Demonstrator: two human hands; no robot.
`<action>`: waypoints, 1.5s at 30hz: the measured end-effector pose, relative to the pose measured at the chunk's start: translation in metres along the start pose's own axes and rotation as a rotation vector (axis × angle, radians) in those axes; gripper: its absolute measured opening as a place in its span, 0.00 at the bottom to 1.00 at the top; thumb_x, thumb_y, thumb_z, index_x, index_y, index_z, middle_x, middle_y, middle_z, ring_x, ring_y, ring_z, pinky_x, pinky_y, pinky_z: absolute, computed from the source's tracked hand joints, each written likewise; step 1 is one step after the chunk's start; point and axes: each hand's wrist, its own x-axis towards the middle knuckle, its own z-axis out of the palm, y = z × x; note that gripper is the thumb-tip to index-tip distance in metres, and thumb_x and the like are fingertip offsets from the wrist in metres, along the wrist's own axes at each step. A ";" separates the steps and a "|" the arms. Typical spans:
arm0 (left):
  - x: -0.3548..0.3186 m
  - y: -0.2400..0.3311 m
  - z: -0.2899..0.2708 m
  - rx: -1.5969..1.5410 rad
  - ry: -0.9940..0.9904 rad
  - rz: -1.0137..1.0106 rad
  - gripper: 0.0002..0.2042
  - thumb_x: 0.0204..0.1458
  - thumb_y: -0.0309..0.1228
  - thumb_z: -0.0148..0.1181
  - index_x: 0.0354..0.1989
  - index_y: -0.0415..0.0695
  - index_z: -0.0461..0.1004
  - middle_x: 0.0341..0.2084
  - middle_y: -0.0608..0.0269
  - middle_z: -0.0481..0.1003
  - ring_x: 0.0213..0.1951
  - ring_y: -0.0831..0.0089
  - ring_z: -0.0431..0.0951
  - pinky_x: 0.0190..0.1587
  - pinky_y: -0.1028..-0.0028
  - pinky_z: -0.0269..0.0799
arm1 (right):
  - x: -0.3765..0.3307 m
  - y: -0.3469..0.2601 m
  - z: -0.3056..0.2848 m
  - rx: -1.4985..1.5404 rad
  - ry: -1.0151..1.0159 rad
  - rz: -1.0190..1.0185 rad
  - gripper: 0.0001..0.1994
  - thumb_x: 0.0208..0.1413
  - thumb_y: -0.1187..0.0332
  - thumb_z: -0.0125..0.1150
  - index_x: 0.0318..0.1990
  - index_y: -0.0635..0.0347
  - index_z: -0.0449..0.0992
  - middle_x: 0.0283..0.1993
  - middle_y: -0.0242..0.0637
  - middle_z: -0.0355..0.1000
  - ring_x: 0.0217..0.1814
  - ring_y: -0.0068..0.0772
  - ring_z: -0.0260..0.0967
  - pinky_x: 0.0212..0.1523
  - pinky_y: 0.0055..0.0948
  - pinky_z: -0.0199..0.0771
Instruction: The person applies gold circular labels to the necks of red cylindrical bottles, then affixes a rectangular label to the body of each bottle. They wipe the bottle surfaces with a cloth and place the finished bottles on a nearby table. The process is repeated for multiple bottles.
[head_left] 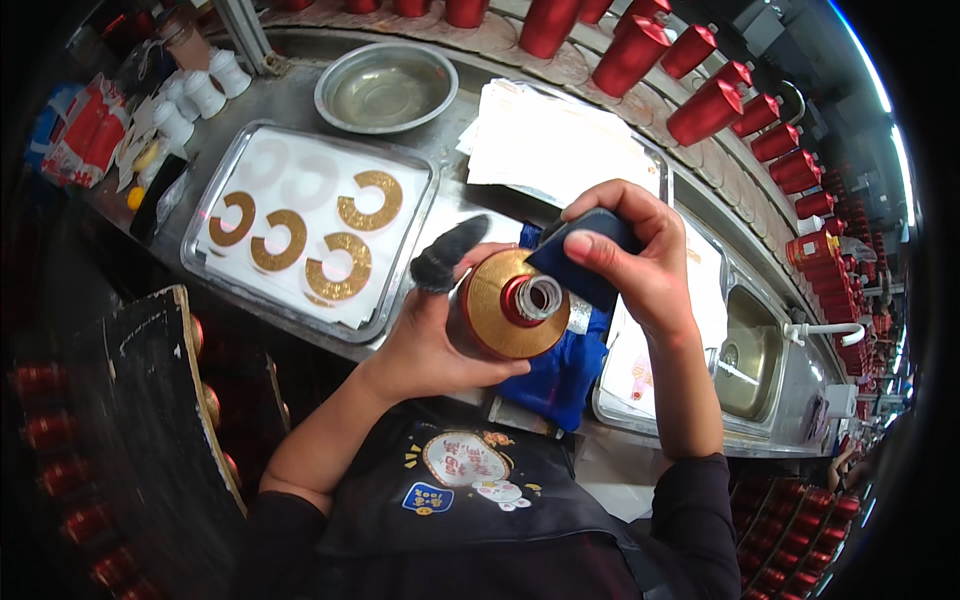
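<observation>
My left hand (425,345) grips a red glass bottle (522,302) by its side, its open threaded mouth tilted up toward me. A black cloth cover (448,255) sits on one finger of that hand. Around the bottle's shoulder lies a gold ring-shaped label (487,318). In my right hand (650,265) is a dark blue flat scraper (590,262), pinched between thumb and fingers. Its lower left corner meets the gold shoulder beside the neck. Under the bottle, a blue cloth (565,385) lies at the counter's near edge.
Left stands a metal tray (428,200) with several gold C-shaped labels (278,240) on white sheets. Behind it is a metal bowl (325,100). White paper sheets (545,140) lie ahead. Red bottles (630,55) line a conveyor at the back. A sink (750,355) is right.
</observation>
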 end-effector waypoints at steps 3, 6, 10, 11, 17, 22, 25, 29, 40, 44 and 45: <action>0.000 -0.010 0.005 0.120 0.088 0.189 0.44 0.34 0.32 0.84 0.64 0.46 0.67 0.60 0.51 0.69 0.62 0.54 0.72 0.64 0.61 0.70 | -0.006 0.007 0.000 -0.169 0.119 0.046 0.11 0.54 0.71 0.73 0.41 0.64 0.79 0.37 0.28 0.75 0.40 0.17 0.70 0.43 0.18 0.70; 0.000 -0.024 0.018 0.061 0.197 0.274 0.44 0.36 0.32 0.84 0.65 0.45 0.66 0.62 0.49 0.67 0.63 0.53 0.70 0.65 0.60 0.68 | -0.026 0.006 0.000 -0.161 0.150 -0.259 0.10 0.51 0.79 0.71 0.41 0.64 0.80 0.36 0.32 0.76 0.38 0.19 0.73 0.40 0.19 0.72; -0.007 -0.037 0.035 -0.052 0.260 0.296 0.41 0.41 0.29 0.81 0.66 0.44 0.67 0.67 0.44 0.60 0.65 0.50 0.68 0.67 0.58 0.66 | -0.068 -0.002 0.014 -0.395 0.140 -0.480 0.14 0.41 0.83 0.71 0.38 0.60 0.83 0.35 0.38 0.76 0.37 0.38 0.74 0.40 0.32 0.75; -0.008 -0.039 0.038 -0.052 0.269 0.300 0.39 0.42 0.29 0.80 0.66 0.44 0.67 0.68 0.43 0.59 0.66 0.49 0.68 0.67 0.58 0.66 | -0.081 -0.004 0.021 -0.405 0.190 -0.512 0.14 0.40 0.84 0.71 0.37 0.60 0.83 0.34 0.39 0.75 0.36 0.42 0.74 0.39 0.34 0.75; -0.002 -0.048 0.049 0.183 0.427 0.376 0.38 0.42 0.37 0.80 0.61 0.41 0.67 0.64 0.42 0.60 0.63 0.48 0.68 0.65 0.57 0.67 | -0.106 -0.008 0.047 -0.393 0.118 -0.660 0.19 0.37 0.82 0.70 0.42 0.58 0.84 0.36 0.37 0.74 0.35 0.42 0.72 0.36 0.35 0.73; -0.001 -0.048 0.052 0.124 0.454 0.008 0.47 0.34 0.41 0.84 0.61 0.40 0.59 0.57 0.46 0.62 0.60 0.49 0.67 0.64 0.55 0.64 | -0.089 -0.010 0.052 -0.506 0.073 -0.785 0.16 0.41 0.78 0.70 0.41 0.58 0.84 0.35 0.35 0.74 0.39 0.41 0.73 0.37 0.34 0.75; -0.003 -0.052 0.038 0.293 0.461 0.332 0.49 0.36 0.40 0.83 0.66 0.40 0.57 0.62 0.44 0.59 0.63 0.48 0.65 0.66 0.55 0.62 | -0.082 -0.017 0.054 -0.400 0.162 -0.879 0.14 0.42 0.77 0.69 0.40 0.57 0.84 0.34 0.34 0.73 0.37 0.39 0.74 0.38 0.33 0.74; 0.003 -0.051 0.025 0.091 0.145 0.039 0.49 0.37 0.37 0.82 0.68 0.41 0.56 0.61 0.46 0.65 0.61 0.48 0.71 0.62 0.58 0.69 | -0.086 -0.024 0.054 -0.526 0.141 -0.786 0.18 0.39 0.80 0.71 0.41 0.55 0.83 0.31 0.34 0.71 0.32 0.39 0.70 0.38 0.34 0.73; 0.039 0.039 0.023 -0.102 0.112 -0.160 0.43 0.42 0.37 0.81 0.62 0.36 0.58 0.50 0.50 0.77 0.50 0.62 0.81 0.55 0.65 0.77 | -0.160 0.030 -0.017 0.233 0.521 0.583 0.06 0.59 0.70 0.62 0.37 0.63 0.79 0.32 0.29 0.75 0.27 0.16 0.67 0.27 0.16 0.65; 0.047 0.018 0.067 -0.116 -0.164 -0.461 0.46 0.43 0.47 0.80 0.61 0.34 0.57 0.50 0.44 0.77 0.51 0.61 0.80 0.55 0.65 0.76 | -0.193 0.040 0.003 0.248 0.326 0.424 0.22 0.60 0.69 0.67 0.60 0.66 0.73 0.37 0.27 0.72 0.31 0.12 0.67 0.30 0.13 0.64; 0.048 0.011 0.075 -0.034 -0.200 -0.500 0.47 0.42 0.51 0.79 0.60 0.33 0.57 0.49 0.42 0.77 0.50 0.59 0.81 0.54 0.65 0.76 | -0.197 0.046 0.006 0.211 0.317 0.377 0.26 0.59 0.70 0.68 0.64 0.66 0.70 0.39 0.28 0.72 0.32 0.12 0.67 0.31 0.13 0.65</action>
